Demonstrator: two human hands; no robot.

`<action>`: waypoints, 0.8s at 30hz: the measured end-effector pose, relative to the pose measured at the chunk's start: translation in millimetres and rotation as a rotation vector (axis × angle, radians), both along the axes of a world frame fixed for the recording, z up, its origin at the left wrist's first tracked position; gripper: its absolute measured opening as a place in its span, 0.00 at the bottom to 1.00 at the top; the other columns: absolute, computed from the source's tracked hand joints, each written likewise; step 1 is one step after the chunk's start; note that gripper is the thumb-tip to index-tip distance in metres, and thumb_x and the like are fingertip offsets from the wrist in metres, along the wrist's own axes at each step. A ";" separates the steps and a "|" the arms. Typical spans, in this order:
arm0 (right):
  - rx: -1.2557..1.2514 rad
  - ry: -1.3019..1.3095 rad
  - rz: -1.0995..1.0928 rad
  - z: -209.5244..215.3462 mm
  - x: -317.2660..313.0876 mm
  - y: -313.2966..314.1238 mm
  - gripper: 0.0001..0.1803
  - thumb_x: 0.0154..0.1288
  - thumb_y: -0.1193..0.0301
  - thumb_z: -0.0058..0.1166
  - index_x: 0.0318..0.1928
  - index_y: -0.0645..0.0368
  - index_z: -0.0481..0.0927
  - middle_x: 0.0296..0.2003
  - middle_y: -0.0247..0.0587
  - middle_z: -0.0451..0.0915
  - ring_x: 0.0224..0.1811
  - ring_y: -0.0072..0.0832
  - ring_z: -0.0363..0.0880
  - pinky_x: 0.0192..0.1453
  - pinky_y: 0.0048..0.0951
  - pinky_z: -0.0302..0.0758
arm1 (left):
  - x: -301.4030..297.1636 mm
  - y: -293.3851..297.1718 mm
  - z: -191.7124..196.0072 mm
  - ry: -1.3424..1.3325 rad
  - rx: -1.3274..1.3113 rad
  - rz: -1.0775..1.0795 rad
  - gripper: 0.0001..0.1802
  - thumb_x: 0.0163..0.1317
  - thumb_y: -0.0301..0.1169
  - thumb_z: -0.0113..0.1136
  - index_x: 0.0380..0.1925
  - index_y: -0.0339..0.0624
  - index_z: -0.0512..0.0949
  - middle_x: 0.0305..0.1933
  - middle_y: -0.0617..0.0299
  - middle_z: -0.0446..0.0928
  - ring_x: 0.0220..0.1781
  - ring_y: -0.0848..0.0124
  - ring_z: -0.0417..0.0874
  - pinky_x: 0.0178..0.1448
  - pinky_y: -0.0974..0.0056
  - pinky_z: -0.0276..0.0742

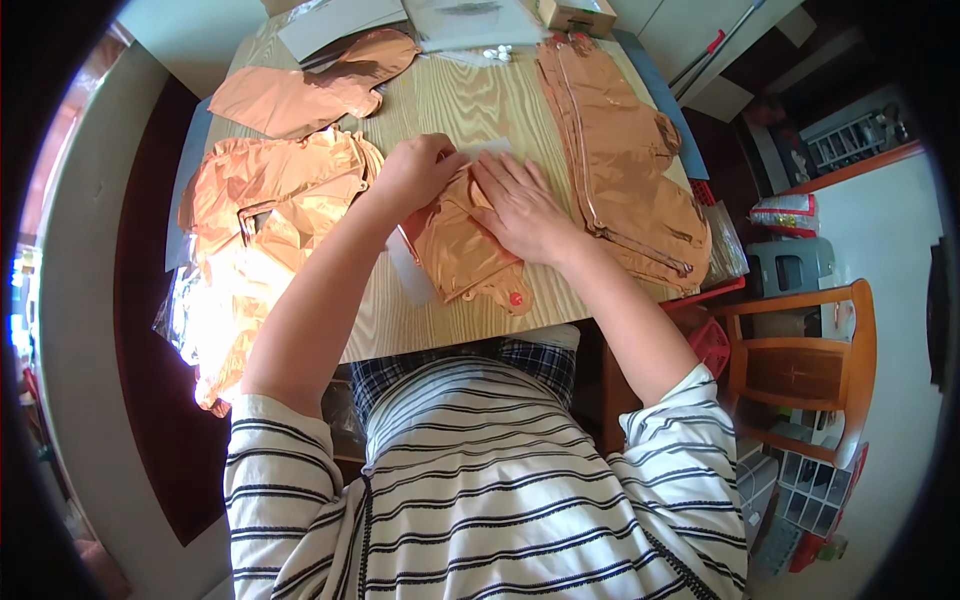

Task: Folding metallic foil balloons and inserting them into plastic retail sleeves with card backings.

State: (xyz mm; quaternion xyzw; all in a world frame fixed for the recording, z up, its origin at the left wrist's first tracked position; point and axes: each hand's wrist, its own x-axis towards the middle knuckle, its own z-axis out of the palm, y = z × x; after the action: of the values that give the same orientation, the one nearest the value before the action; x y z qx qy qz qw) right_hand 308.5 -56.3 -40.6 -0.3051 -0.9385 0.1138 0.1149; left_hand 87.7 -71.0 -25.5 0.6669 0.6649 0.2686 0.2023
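Note:
A flat, folded copper-coloured foil balloon (452,250) lies in front of me on a pale card (408,268), with a small red spot near its near end. My left hand (415,172) is closed at the balloon's far left edge, fingers curled down and gripping the foil there; the fingertips are partly hidden. My right hand (525,212) rests flat on the balloon's upper right part, its fingers stretched out over the foil and the card's far end.
Crumpled foil balloons (285,195) hang over the left table edge. Flat foil balloons (625,150) are stacked at right, and another foil piece (300,95) lies far left. Grey sheets (345,25) and a small box (578,15) line the wooden table's (480,90) back. A chair (800,370) stands right.

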 end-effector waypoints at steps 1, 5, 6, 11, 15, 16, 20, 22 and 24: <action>-0.041 -0.034 -0.013 1.3 -3.1 -2.1 0.38 0.77 0.50 0.43 0.76 0.64 0.58 0.78 0.52 0.55 0.82 0.50 0.46 0.84 0.52 0.40 | -6.7 2.4 3.0 -0.045 -0.071 0.025 0.20 0.66 0.44 0.65 0.39 0.34 0.84 0.30 0.53 0.85 0.32 0.60 0.87 0.39 0.59 0.81; -0.009 -0.060 -0.096 3.1 2.4 -13.1 0.37 0.78 0.53 0.44 0.77 0.64 0.57 0.78 0.53 0.54 0.82 0.50 0.47 0.83 0.52 0.43 | -17.2 -18.8 54.2 -0.243 -0.459 0.046 0.22 0.69 0.44 0.64 0.43 0.31 0.82 0.29 0.57 0.85 0.31 0.72 0.86 0.34 0.66 0.80; 0.006 -0.035 -0.112 -0.3 5.0 -15.7 0.38 0.77 0.52 0.44 0.76 0.66 0.58 0.78 0.54 0.55 0.82 0.50 0.48 0.83 0.52 0.43 | -22.9 -24.3 58.2 -0.260 -0.520 0.031 0.22 0.68 0.44 0.64 0.45 0.32 0.82 0.29 0.58 0.84 0.31 0.74 0.86 0.34 0.67 0.79; 0.068 0.009 -0.137 3.2 17.1 -28.0 0.38 0.77 0.52 0.46 0.74 0.69 0.61 0.76 0.56 0.58 0.79 0.50 0.51 0.81 0.52 0.46 | -22.7 -61.6 40.9 -0.581 -0.500 0.134 0.20 0.67 0.28 0.66 0.56 0.29 0.76 0.39 0.52 0.84 0.35 0.69 0.88 0.42 0.66 0.89; 0.097 -0.004 -0.121 4.8 24.5 -30.2 0.38 0.76 0.52 0.47 0.72 0.71 0.63 0.75 0.57 0.59 0.79 0.50 0.51 0.81 0.51 0.45 | -10.4 -72.4 29.9 -0.779 -0.474 0.219 0.23 0.69 0.27 0.62 0.61 0.30 0.71 0.37 0.54 0.84 0.35 0.68 0.88 0.39 0.65 0.88; 0.109 -0.018 -0.120 5.7 24.8 -30.6 0.38 0.76 0.52 0.47 0.72 0.72 0.63 0.75 0.57 0.59 0.79 0.50 0.51 0.81 0.52 0.45 | -9.4 -71.9 28.2 -0.705 -0.447 0.221 0.23 0.69 0.27 0.61 0.62 0.30 0.70 0.37 0.53 0.84 0.35 0.68 0.88 0.38 0.65 0.88; 0.205 -0.009 -0.130 5.2 24.0 -30.4 0.38 0.73 0.53 0.51 0.69 0.74 0.65 0.71 0.57 0.63 0.74 0.50 0.57 0.78 0.52 0.50 | 1.2 -70.5 32.7 -0.359 -0.365 0.246 0.26 0.69 0.29 0.61 0.64 0.31 0.68 0.35 0.51 0.84 0.35 0.64 0.88 0.36 0.62 0.85; 0.233 0.006 -0.142 8.1 24.3 -32.6 0.38 0.72 0.54 0.54 0.68 0.75 0.66 0.68 0.57 0.65 0.70 0.49 0.61 0.76 0.52 0.52 | 4.7 -72.2 31.7 -0.086 -0.285 0.264 0.27 0.69 0.32 0.61 0.64 0.33 0.68 0.36 0.51 0.84 0.37 0.59 0.88 0.40 0.58 0.85; 0.240 0.017 -0.161 8.0 25.3 -33.2 0.38 0.70 0.55 0.56 0.67 0.75 0.66 0.65 0.56 0.66 0.68 0.49 0.62 0.74 0.51 0.54 | 9.6 -74.4 24.4 0.259 -0.149 0.266 0.28 0.68 0.35 0.62 0.64 0.35 0.69 0.38 0.51 0.84 0.41 0.54 0.88 0.48 0.54 0.83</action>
State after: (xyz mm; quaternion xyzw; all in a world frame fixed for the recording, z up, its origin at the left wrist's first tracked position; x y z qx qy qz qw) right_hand 333.7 -89.5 -32.6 -0.3627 -0.9167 -0.0060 0.1673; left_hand 97.3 -145.4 -1.1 0.5852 0.7858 0.1551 0.1267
